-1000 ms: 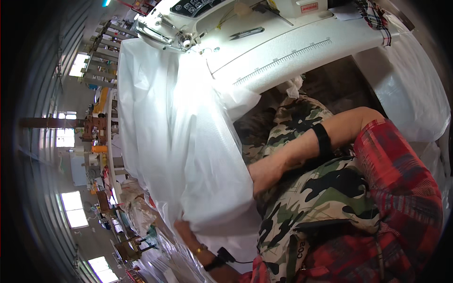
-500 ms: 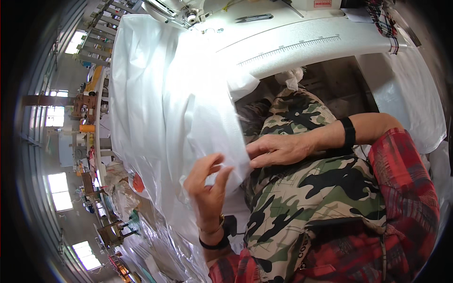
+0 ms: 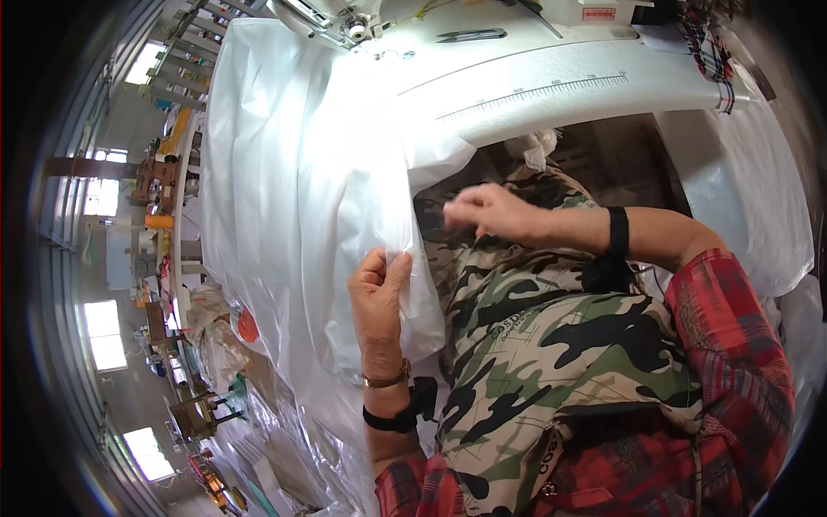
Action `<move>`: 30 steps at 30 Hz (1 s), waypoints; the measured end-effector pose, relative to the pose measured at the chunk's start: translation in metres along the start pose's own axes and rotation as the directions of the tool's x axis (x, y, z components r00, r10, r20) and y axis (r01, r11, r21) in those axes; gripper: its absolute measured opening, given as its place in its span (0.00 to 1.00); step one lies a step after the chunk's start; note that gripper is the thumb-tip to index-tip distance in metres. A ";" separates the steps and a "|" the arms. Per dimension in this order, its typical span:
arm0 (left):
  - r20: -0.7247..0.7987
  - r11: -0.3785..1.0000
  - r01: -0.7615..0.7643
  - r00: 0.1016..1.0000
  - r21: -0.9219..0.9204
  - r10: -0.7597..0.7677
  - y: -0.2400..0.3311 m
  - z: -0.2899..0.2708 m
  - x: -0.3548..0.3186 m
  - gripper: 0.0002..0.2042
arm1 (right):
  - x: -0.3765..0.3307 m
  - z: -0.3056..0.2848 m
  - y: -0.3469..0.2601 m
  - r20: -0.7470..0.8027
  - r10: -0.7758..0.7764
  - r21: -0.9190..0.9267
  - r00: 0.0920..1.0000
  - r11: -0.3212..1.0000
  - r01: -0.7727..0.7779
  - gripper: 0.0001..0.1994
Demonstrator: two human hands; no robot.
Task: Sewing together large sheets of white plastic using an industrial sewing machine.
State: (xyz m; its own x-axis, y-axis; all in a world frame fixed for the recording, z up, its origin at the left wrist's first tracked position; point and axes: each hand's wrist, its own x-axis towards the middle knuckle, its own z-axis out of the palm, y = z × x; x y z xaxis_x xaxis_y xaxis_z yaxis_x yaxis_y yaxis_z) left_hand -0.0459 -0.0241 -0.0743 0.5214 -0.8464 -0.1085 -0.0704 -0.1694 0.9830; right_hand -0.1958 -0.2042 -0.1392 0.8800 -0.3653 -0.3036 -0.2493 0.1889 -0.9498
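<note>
A large white, slightly see-through sheet (image 3: 258,164), plastic-like in its sheen, drapes off the sewing table (image 3: 508,96) down along my left side. My left hand (image 3: 379,289) pinches it between thumb and fingers near its right-hand edge. Above my lap, apart from that edge, my right hand (image 3: 493,212) hangs with its fingers curled and smeared by motion. Nothing shows in it, though the blur hides the fingertips. Below the right hand lies a camouflage apron (image 3: 560,345) over my lap.
At the top stands part of a sewing machine (image 3: 355,30), lit brightly. Thread snips (image 3: 471,35) lie on the tabletop beyond a printed ruler scale. Checked cloth (image 3: 706,47) hangs at the far right corner, above more white sheeting (image 3: 749,198). Cluttered work tables line the left.
My left hand has moved up and closed on the sheet near its edge. My right hand has left the edge and risen up and slightly right. The sheet's edge has shifted left.
</note>
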 end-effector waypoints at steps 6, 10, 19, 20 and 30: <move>-0.024 0.963 0.000 1.000 -0.269 -0.007 0.015 0.006 -0.003 0.05 | 0.026 -0.002 0.020 -0.226 -0.060 0.542 0.972 0.822 0.177 0.20; -0.062 0.953 0.009 0.998 -0.304 -0.029 0.022 0.008 -0.004 0.07 | 0.002 0.005 0.001 -0.258 -0.366 0.360 0.894 0.823 0.440 0.13; 0.006 0.965 -0.044 0.999 -0.260 0.047 0.036 0.019 0.001 0.18 | -0.016 0.019 -0.049 0.011 -0.839 -0.716 0.544 0.373 0.590 0.12; 0.044 0.971 -0.039 0.998 -0.234 0.051 0.036 0.018 0.001 0.18 | -0.014 0.022 -0.051 0.069 -0.892 -0.726 0.447 0.262 0.636 0.15; 0.051 0.986 -0.041 0.997 -0.162 0.050 0.036 0.019 0.003 0.19 | -0.008 0.023 -0.046 0.208 -0.864 -0.766 0.459 0.147 0.625 0.21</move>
State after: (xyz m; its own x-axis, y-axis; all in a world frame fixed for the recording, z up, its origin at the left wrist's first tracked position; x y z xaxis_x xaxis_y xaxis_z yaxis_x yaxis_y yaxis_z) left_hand -0.0632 -0.0422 -0.0417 0.4734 -0.8783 -0.0665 0.0466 -0.0504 0.9976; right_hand -0.1816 -0.1886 -0.0915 0.7035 -0.1408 0.6966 0.2037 -0.8991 -0.3875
